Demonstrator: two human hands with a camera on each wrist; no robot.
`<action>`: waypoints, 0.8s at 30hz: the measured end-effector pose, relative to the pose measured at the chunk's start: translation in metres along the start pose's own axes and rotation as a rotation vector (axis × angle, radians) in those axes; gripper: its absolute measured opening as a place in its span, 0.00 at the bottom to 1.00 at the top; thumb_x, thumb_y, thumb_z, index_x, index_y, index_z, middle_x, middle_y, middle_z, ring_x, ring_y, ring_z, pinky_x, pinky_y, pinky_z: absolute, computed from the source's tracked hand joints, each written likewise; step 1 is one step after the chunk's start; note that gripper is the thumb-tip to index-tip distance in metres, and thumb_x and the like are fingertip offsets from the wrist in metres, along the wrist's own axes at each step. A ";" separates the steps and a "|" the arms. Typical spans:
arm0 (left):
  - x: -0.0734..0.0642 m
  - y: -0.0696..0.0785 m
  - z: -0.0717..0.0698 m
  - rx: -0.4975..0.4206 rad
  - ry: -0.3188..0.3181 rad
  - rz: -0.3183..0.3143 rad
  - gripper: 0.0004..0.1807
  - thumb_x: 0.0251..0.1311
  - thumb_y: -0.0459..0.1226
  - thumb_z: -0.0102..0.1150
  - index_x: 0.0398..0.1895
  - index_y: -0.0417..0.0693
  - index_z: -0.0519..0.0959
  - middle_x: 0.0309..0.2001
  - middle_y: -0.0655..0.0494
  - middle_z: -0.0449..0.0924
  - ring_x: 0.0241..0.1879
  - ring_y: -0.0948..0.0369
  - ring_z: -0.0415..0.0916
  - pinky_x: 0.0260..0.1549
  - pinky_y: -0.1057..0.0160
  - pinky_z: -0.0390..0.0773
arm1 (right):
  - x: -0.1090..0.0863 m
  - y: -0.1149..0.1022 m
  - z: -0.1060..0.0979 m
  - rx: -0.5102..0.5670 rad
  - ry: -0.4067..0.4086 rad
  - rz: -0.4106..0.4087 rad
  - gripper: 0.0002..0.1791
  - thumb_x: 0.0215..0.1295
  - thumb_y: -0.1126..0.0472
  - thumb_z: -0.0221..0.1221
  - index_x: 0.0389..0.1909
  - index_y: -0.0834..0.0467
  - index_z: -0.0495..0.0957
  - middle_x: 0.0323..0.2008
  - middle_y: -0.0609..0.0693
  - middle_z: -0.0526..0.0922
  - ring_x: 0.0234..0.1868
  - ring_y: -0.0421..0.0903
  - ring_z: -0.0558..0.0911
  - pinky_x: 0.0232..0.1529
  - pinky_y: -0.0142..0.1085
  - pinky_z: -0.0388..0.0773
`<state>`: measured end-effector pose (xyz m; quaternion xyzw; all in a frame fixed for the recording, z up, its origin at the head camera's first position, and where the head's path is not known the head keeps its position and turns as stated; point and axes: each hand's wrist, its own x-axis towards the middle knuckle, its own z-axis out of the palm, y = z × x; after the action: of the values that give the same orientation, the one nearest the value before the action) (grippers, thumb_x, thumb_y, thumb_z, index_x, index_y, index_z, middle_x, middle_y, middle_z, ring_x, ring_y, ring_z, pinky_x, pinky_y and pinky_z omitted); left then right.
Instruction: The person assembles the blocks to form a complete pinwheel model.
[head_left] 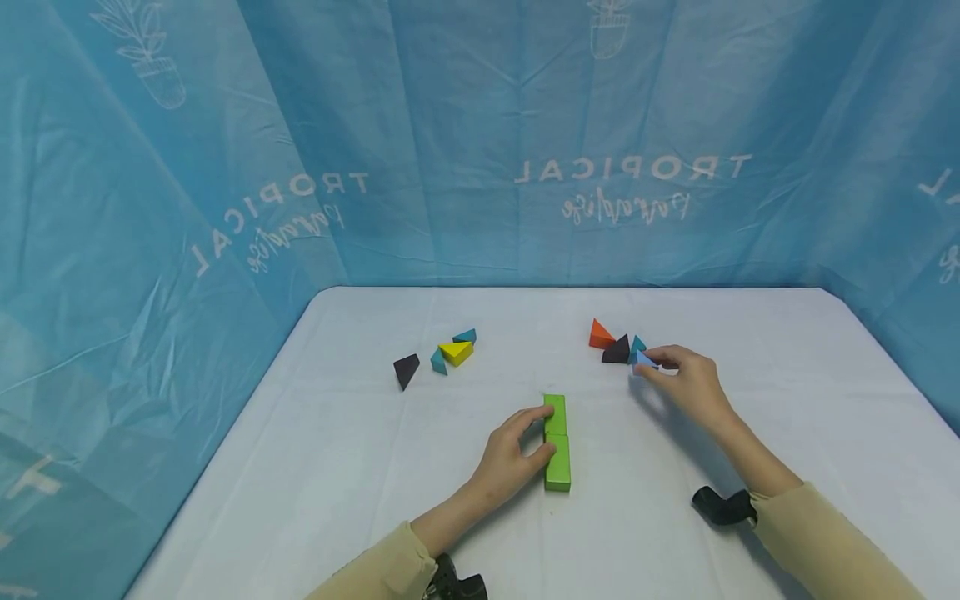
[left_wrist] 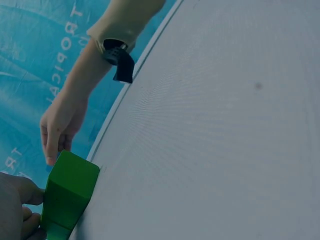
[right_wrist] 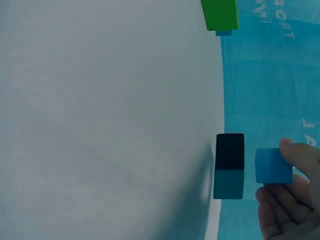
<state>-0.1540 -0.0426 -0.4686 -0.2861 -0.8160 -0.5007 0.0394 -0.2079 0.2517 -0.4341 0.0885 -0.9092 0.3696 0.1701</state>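
Note:
Two green blocks (head_left: 557, 462) lie end to end in a line on the white table. My left hand (head_left: 504, 467) is at their left side, its index fingertip touching the far block and its thumb the near one. In the left wrist view, the green block (left_wrist: 72, 180) hides part of the fingers. Between thumb and fingers, my right hand (head_left: 693, 383) pinches a light blue triangular block (head_left: 642, 361); the right wrist view shows its square blue face (right_wrist: 273, 165). Just beyond it stand a black block (head_left: 617, 350), a teal block (head_left: 637, 343) and an orange triangular block (head_left: 600, 335).
At the left of the table (head_left: 300, 500) lie a black block (head_left: 406, 371), a yellow triangular block (head_left: 457, 352) and two teal blocks, one nearer (head_left: 438, 362) and one farther (head_left: 465, 336). Blue printed curtains (head_left: 480, 217) hang behind and beside the table.

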 end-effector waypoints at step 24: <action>0.000 0.004 -0.002 -0.003 0.001 0.015 0.26 0.57 0.31 0.60 0.61 0.41 0.71 0.58 0.52 0.73 0.60 0.58 0.67 0.58 0.59 0.68 | 0.023 -0.052 0.032 0.100 -0.101 0.014 0.19 0.56 0.54 0.67 0.44 0.63 0.82 0.44 0.58 0.82 0.44 0.55 0.81 0.44 0.47 0.79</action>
<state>-0.1521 -0.0426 -0.4645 -0.2920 -0.8131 -0.5017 0.0432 -0.2225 0.1918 -0.4133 0.1092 -0.8976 0.4108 0.1167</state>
